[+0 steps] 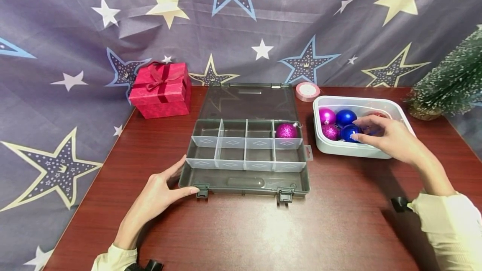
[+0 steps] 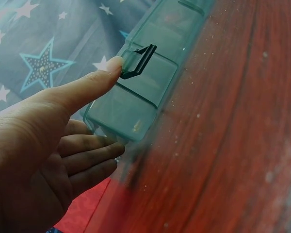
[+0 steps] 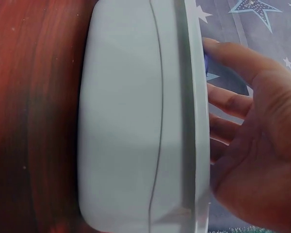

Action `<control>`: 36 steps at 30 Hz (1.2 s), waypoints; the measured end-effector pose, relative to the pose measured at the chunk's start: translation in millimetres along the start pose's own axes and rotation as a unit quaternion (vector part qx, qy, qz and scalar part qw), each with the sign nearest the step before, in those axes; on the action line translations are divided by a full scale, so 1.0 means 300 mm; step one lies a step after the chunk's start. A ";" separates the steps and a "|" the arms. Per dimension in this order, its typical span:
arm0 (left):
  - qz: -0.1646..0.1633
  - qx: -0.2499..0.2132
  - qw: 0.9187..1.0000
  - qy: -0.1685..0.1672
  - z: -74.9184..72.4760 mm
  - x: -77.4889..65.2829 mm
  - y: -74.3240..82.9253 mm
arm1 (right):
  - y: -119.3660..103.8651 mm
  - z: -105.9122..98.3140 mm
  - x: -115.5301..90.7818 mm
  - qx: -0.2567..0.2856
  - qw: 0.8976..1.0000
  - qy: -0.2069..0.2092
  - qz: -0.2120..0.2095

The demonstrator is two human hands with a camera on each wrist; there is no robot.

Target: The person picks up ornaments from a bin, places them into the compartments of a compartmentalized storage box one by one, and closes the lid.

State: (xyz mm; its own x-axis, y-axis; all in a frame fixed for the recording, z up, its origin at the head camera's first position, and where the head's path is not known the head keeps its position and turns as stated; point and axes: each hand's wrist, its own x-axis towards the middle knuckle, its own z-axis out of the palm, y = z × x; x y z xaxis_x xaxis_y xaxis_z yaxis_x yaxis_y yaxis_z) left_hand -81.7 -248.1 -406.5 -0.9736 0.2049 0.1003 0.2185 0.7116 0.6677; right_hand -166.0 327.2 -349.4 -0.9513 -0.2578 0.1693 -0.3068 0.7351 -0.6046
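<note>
A dark translucent organizer box [image 1: 246, 182] lies with its lid back and its small compartments showing. One glittery magenta bauble [image 1: 286, 131] sits in the back-right compartment. My left hand [image 1: 156, 193] rests at the box's front-left corner, its thumb on the left latch [image 2: 138, 63] and its fairly straight fingers along the side. On the right, my right hand [image 1: 391, 137] reaches over a white tub [image 1: 350, 150], thumb and index finger pinching a shiny blue bauble [image 1: 347, 134]. Another blue bauble [image 1: 345, 117] and two magenta ones lie beside it. The tub's wall [image 3: 131, 116] hides most of that grip in the right wrist view.
A red gift box [image 1: 162, 91] with a bow stands at the back left. Behind the tub's left end is a roll of pink ribbon [image 1: 307, 91]. A small frosted tree [image 1: 448, 74] stands at the far right, and a star-patterned cloth [image 1: 180, 41] hangs behind the table.
</note>
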 end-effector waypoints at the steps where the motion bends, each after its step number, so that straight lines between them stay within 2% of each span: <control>1: 0.001 0.000 1.000 0.001 0.000 0.000 -0.001 | -0.001 0.000 0.002 0.000 1.000 -0.002 0.001; 9: 0.011 0.000 1.000 0.003 0.001 0.002 -0.006 | -0.008 -0.003 0.007 -0.011 1.000 -0.021 0.006; 16: 0.012 0.001 1.000 0.005 0.000 0.003 -0.005 | -0.006 0.000 0.007 -0.011 1.000 -0.019 0.001; 27: 0.014 0.007 1.000 0.008 -0.002 0.001 -0.009 | -0.039 0.012 0.025 0.019 0.999 0.031 -0.002; 31: 0.012 0.005 1.000 0.006 -0.001 0.001 -0.010 | -0.061 0.022 0.037 0.021 0.998 0.051 -0.018; 36: 0.010 0.000 1.000 0.003 0.000 0.001 -0.009 | -0.093 0.034 0.054 0.035 0.997 0.058 -0.023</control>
State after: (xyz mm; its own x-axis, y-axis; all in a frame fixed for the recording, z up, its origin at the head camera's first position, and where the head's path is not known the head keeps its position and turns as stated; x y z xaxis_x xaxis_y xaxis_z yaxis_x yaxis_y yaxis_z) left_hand -82.6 -250.1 -408.3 -0.9693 0.2152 0.1186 0.2384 0.7067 0.6661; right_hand -172.3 296.1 -337.6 -0.9347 -0.2127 0.2846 -0.3510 0.6775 -0.6464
